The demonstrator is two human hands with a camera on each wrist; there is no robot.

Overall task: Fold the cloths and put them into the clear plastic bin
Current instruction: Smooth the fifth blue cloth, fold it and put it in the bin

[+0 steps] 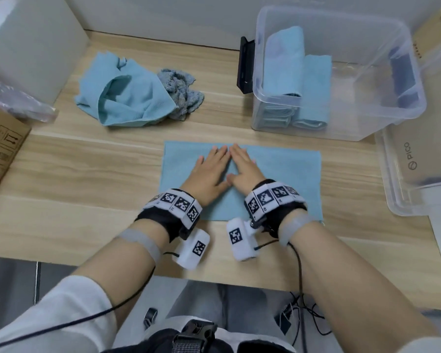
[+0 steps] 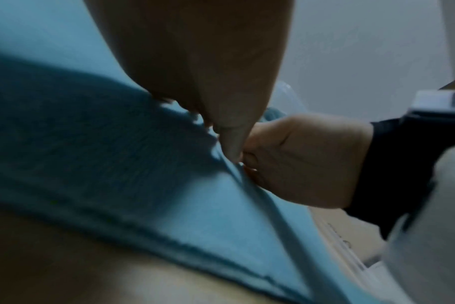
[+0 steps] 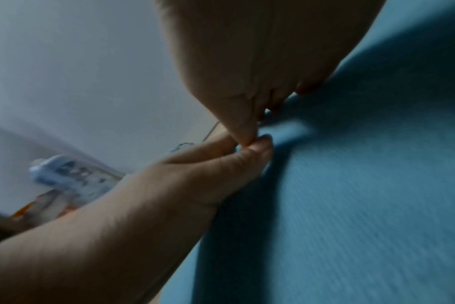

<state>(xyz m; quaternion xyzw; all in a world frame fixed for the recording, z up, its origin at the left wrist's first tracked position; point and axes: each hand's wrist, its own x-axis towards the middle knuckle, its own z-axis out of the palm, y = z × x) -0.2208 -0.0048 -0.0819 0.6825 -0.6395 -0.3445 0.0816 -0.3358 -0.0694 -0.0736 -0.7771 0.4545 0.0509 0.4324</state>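
Observation:
A light blue cloth (image 1: 285, 171) lies flat as a rectangle on the wooden table. My left hand (image 1: 209, 171) and right hand (image 1: 245, 166) rest palm down on its middle, side by side, fingers straight and the index fingers almost touching. In both wrist views the cloth (image 2: 133, 185) (image 3: 364, 195) fills the frame under each palm, and the two thumbs meet. The clear plastic bin (image 1: 382, 115) stands at the back right with folded blue cloths (image 1: 290, 72) inside. A crumpled blue cloth (image 1: 122, 98) and a grey-blue one (image 1: 182, 95) lie at the back left.
A black object (image 1: 245, 64) stands against the bin's left side. A clear lid marked PICO (image 1: 415, 169) lies at the right edge. A cardboard box (image 1: 0, 154) and a plastic bag (image 1: 18, 100) sit on the left. The table's front edge is near my forearms.

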